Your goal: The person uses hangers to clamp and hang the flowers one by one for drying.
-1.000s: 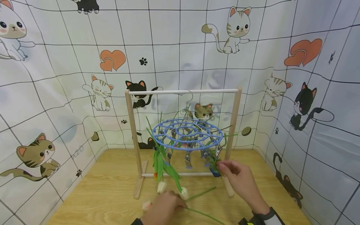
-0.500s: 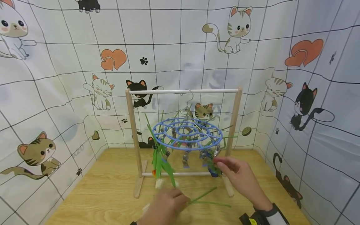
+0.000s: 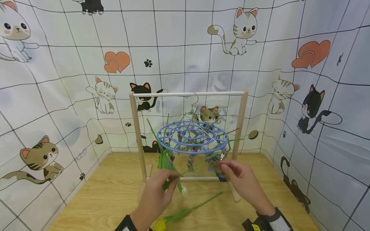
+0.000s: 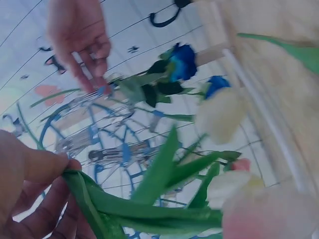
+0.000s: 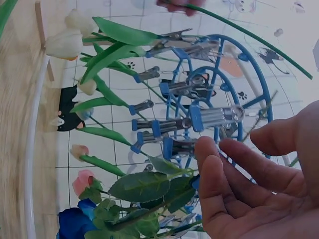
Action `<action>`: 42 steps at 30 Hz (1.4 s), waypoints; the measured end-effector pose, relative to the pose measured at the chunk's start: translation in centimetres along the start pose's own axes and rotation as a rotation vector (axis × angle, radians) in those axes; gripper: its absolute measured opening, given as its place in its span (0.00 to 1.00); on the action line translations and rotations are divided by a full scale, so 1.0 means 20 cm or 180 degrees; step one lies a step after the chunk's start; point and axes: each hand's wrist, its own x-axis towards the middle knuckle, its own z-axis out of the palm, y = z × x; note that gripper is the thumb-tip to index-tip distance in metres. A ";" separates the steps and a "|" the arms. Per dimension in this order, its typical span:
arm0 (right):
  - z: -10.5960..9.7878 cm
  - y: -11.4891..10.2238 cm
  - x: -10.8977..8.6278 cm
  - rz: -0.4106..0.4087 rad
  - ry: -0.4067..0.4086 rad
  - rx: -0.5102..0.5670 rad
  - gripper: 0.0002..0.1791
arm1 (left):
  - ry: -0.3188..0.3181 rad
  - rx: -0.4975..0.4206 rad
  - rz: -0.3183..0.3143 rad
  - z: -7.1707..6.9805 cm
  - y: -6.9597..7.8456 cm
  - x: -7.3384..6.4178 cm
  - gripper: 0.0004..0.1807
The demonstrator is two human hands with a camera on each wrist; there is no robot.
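Observation:
My left hand (image 3: 157,194) pinches a pink-and-white tulip (image 4: 94,199) by its green stem, just in front of the lower left of a round blue clip hanger (image 3: 192,153). My right hand (image 3: 244,183) is at the hanger's right side, fingers loosely bent, fingertips right at the blue-tipped metal clips (image 5: 217,118); its thumb stands apart from the other fingers. A blue rose (image 5: 77,219) with dark leaves hangs beside this hand. White tulips (image 5: 65,44) hang bloom-down from clips on the left side. A yellow tulip (image 3: 160,225) lies on the table below.
The hanger hooks over the top bar of a wooden rack (image 3: 162,95) with a white lower bar. It stands on a wood-grain table (image 3: 95,199). A cat-patterned sheet (image 3: 173,32) surrounds the table on the back and sides.
My left hand has lifted a tulip off the table and risen to the hanger's lower left, leaving the yellow tulip behind. My right hand has shifted slightly left at the clips.

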 end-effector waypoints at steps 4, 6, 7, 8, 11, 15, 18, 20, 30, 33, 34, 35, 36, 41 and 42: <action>0.05 -0.01 0.00 -0.0074 0.0075 -0.0084 0.16 | 0.0224 -0.0141 -0.0144 -0.02 0.01 0.06 0.14; 0.07 -0.01 0.01 -0.0080 0.0097 -0.0085 0.18 | 0.0273 -0.0231 -0.0230 -0.03 0.01 0.09 0.12; 0.08 -0.01 0.01 -0.0078 0.0092 -0.0064 0.19 | 0.0292 -0.0271 -0.0263 -0.03 0.02 0.10 0.12; 0.09 -0.02 0.01 -0.0070 0.0088 -0.0040 0.20 | 0.0310 -0.0309 -0.0295 -0.04 0.05 0.12 0.11; 0.12 -0.02 0.03 -0.0056 0.0103 0.0027 0.23 | 0.0306 -0.0375 -0.0402 -0.04 0.06 0.14 0.11; 0.17 -0.04 0.04 -0.0133 0.0168 0.0139 0.24 | 0.0195 -0.0472 -0.0602 -0.01 0.02 0.12 0.09; 0.20 -0.09 0.05 -0.0144 0.0260 0.0204 0.21 | 0.0125 -0.0593 -0.0715 0.01 0.00 0.11 0.07; 0.21 -0.12 0.05 -0.0151 0.0294 0.0308 0.17 | 0.0106 -0.0696 -0.0763 0.02 0.00 0.11 0.06; 0.22 -0.10 0.08 0.0026 0.0258 0.0640 0.11 | 0.0009 -0.1268 -0.1042 0.00 0.15 0.16 0.06; 0.22 -0.08 0.08 0.0110 0.0338 0.0667 0.14 | -0.0021 -0.1403 -0.1048 0.00 0.19 0.18 0.05; 0.22 -0.08 0.08 0.0129 0.0362 0.0705 0.14 | -0.0030 -0.1458 -0.1050 0.01 0.19 0.19 0.05; 0.22 -0.08 0.09 0.0137 0.0387 0.0740 0.15 | -0.0039 -0.1507 -0.1052 0.01 0.20 0.19 0.05; 0.22 -0.08 0.09 0.0151 0.0410 0.0790 0.16 | -0.0040 -0.1564 -0.1053 0.01 0.20 0.20 0.05; 0.21 -0.08 0.10 0.0153 0.0486 0.1010 0.18 | -0.0091 -0.1772 -0.1127 0.04 0.22 0.21 0.06; 0.21 -0.09 0.10 0.0157 0.0498 0.1035 0.18 | -0.0090 -0.1808 -0.1131 0.04 0.22 0.21 0.06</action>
